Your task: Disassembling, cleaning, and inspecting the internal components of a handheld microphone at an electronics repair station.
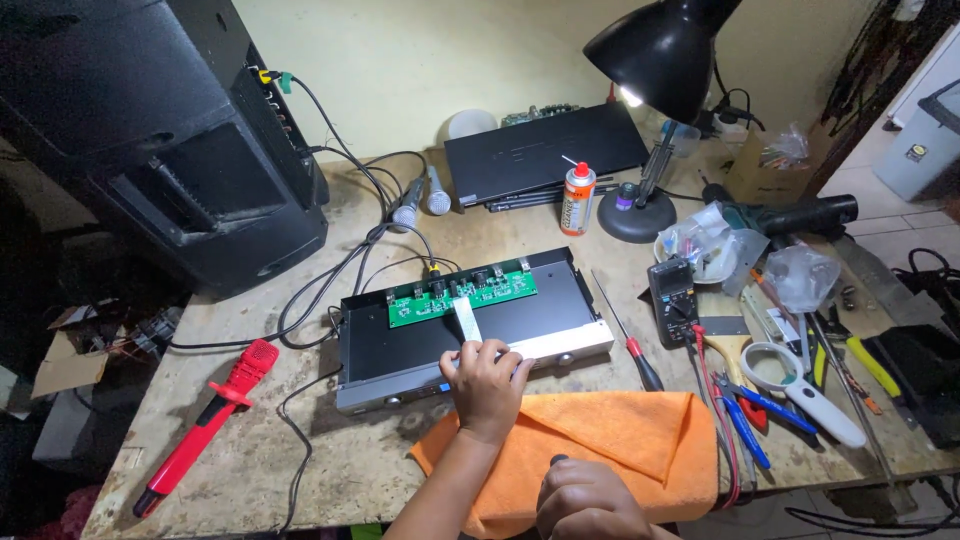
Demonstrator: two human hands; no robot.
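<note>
Orange cloth [610, 440] at lower centre: left hand [487, 385] grasps the open chassis [470, 325]'s front edge; right hand [585, 500] clenches a dark tool handle [557, 461]. Steady bracing suits delicate board work.

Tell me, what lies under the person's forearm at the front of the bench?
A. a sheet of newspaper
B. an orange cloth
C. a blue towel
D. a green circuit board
B: an orange cloth is spread at the bench's front edge, below the open black device, and the forearm of the left hand crosses it.
</note>
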